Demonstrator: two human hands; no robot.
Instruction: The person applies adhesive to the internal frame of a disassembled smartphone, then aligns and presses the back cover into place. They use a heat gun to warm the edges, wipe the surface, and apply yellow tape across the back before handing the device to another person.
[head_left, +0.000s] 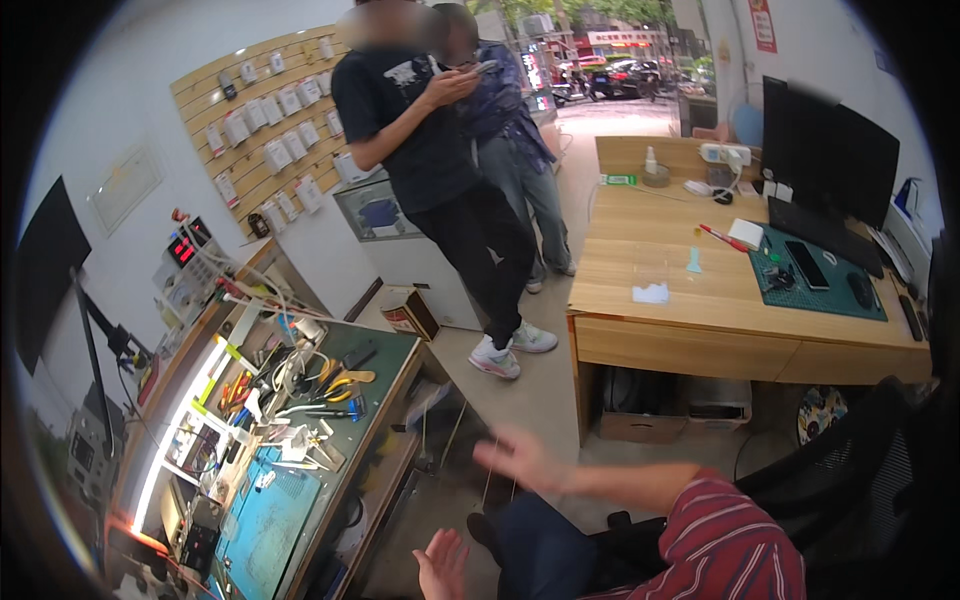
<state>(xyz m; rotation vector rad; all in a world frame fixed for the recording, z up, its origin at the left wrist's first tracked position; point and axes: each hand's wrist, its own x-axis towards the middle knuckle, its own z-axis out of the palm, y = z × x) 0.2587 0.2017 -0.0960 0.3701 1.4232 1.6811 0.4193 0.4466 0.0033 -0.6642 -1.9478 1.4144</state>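
My left hand [442,565] is raised palm-up near the lower edge, its fingers spread and nothing in it. Farther forward, my right hand [520,460] reaches out above my lap from a red striped sleeve [735,535]. It is slightly blurred, but the fingers look stretched out and hold nothing. Neither hand touches anything. Closest to the left hand is the workbench on the left, with a blue repair mat [265,515]. Pliers [350,378], tweezers and small parts lie crowded on the bench behind that mat.
A wooden desk [625,260] on the right bears a monitor [825,150], a phone [807,265] and a green cutting mat [840,300]. Two people stand ahead, one in black [420,150] holding a phone. A black mesh chair [840,480] is at the lower right.
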